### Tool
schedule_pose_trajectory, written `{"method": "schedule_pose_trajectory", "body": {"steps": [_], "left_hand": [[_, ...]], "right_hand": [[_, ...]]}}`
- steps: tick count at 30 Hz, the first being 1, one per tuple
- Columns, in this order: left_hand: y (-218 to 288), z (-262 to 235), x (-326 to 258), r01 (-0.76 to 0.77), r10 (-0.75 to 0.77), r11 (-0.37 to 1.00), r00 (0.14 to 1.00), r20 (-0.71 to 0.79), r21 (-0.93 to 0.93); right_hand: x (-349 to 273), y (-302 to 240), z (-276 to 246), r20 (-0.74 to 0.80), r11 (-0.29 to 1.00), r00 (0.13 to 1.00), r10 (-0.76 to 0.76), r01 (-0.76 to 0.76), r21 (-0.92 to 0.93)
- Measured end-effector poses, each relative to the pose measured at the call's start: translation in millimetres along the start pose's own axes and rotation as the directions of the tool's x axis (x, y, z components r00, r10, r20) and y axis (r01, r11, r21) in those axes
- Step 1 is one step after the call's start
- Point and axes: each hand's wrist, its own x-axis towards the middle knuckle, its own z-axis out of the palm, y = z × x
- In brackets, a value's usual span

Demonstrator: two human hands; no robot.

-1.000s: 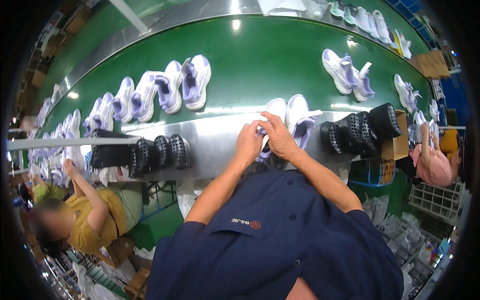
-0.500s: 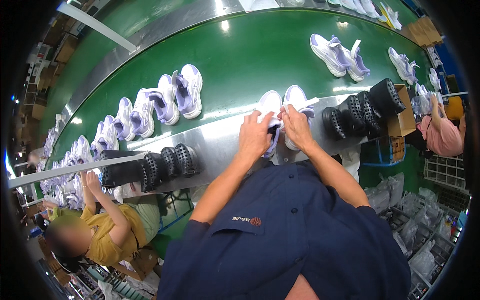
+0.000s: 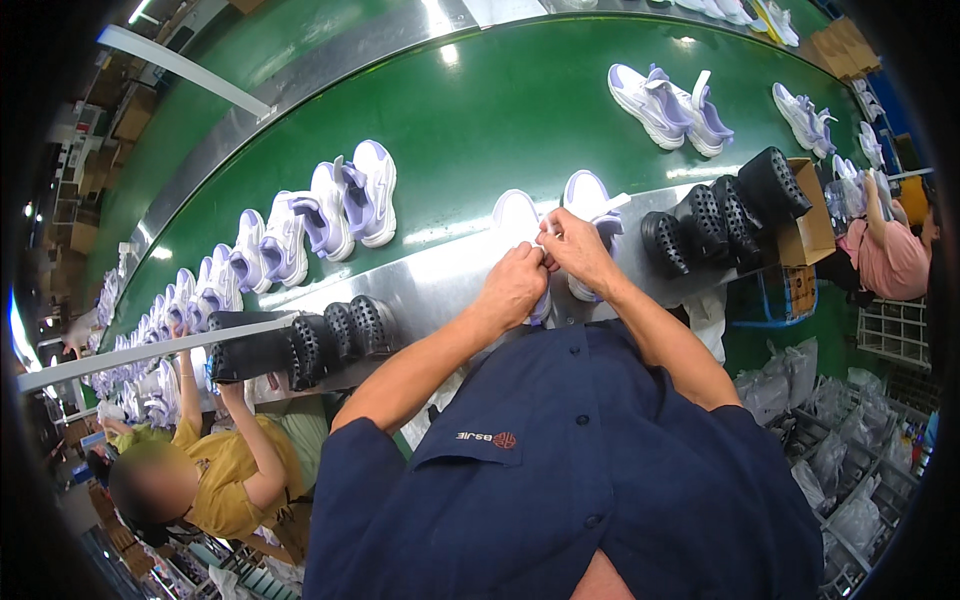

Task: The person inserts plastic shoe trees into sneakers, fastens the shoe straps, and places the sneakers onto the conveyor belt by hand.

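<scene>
Two white-and-lilac sneakers stand side by side before me at the edge of the green surface. Over the left sneaker (image 3: 514, 208), my left hand (image 3: 515, 285) is closed, its fingertips drawn together near the shoe's opening. My right hand (image 3: 582, 252) meets it there with thumb and finger pinched. Something white shows at the fingertips, but whether it is a strap of the sneaker I cannot tell. Both hands hide much of that shoe's collar. Beside them, the right sneaker (image 3: 586, 190) has its strap (image 3: 612, 204) sticking out to the right; no hand grips it.
Black perforated blocks (image 3: 345, 328) stand on the metal ledge (image 3: 440, 268) at left, and similar black blocks (image 3: 705, 222) at right beside a cardboard box (image 3: 808, 235). Sneakers line the green surface (image 3: 480, 110). A co-worker in yellow (image 3: 235, 465) is at left, another in pink (image 3: 888, 258) at right.
My left hand has shifted toward the right and its fingers have closed. My right hand has moved left to meet it over the left sneaker. The co-worker's arms at left have lowered.
</scene>
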Motion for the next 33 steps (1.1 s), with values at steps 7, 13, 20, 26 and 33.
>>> {"method": "schedule_pose_trajectory", "body": {"steps": [7,13,20,26,33], "left_hand": [[3.4,11.8,-64.6,0.863,-0.878,0.294,0.414,0.241,-0.41],[22.1,68.5,-57.2,0.565,-0.666,-0.538,0.172,0.726,-0.626],[33.2,-12.1,-61.6,0.758,-0.969,0.188,0.246,0.008,-0.624],[22.3,-35.9,-75.8,0.73,-0.865,0.5,0.447,-0.229,-0.466],[20.6,-36.9,-85.1,0.668,-0.809,0.575,0.549,-0.209,-0.472]], "right_hand": [[3.5,-2.8,-7.5,0.283,0.982,0.953,0.108,-0.146,0.116],[-8.4,-18.5,2.6,0.45,0.974,0.885,0.115,-0.19,0.125],[-36.1,-59.5,-16.3,0.567,0.996,0.819,0.091,-0.079,-0.046],[-40.7,-72.4,-6.0,0.556,0.977,0.824,-0.106,0.191,-0.096],[-41.6,-90.3,-13.6,0.611,0.968,0.79,0.052,0.11,-0.225]]}}
